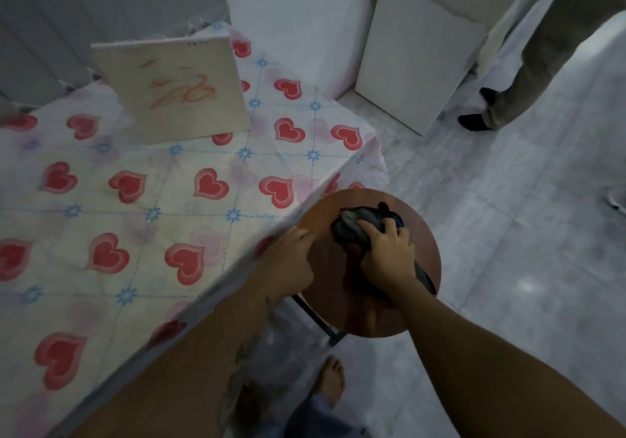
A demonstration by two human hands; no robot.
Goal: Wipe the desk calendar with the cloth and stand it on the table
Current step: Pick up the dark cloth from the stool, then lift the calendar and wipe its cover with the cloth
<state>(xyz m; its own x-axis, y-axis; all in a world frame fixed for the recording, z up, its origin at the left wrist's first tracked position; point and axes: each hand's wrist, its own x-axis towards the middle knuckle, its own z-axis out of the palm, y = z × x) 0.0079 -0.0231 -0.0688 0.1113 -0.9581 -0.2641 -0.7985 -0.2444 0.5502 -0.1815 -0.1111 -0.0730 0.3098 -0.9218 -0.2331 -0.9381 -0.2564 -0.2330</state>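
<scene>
The desk calendar point(172, 88) stands upright at the far side of the table point(135, 200), its cream face marked with red-orange scribbles. A dark grey cloth point(352, 227) lies bunched on a round wooden stool point(416, 234) beside the table's right edge. My right hand point(386, 251) is closed over the cloth, fingers curled into it. My left hand point(291, 261) rests at the table's edge next to the stool with its fingers loosely bent and nothing in it.
A heart-patterned cover lies over the table. A white cabinet point(423, 58) stands behind the stool. Another person's legs point(528, 65) are at the upper right on the tiled floor. My bare foot point(330, 380) shows below the stool.
</scene>
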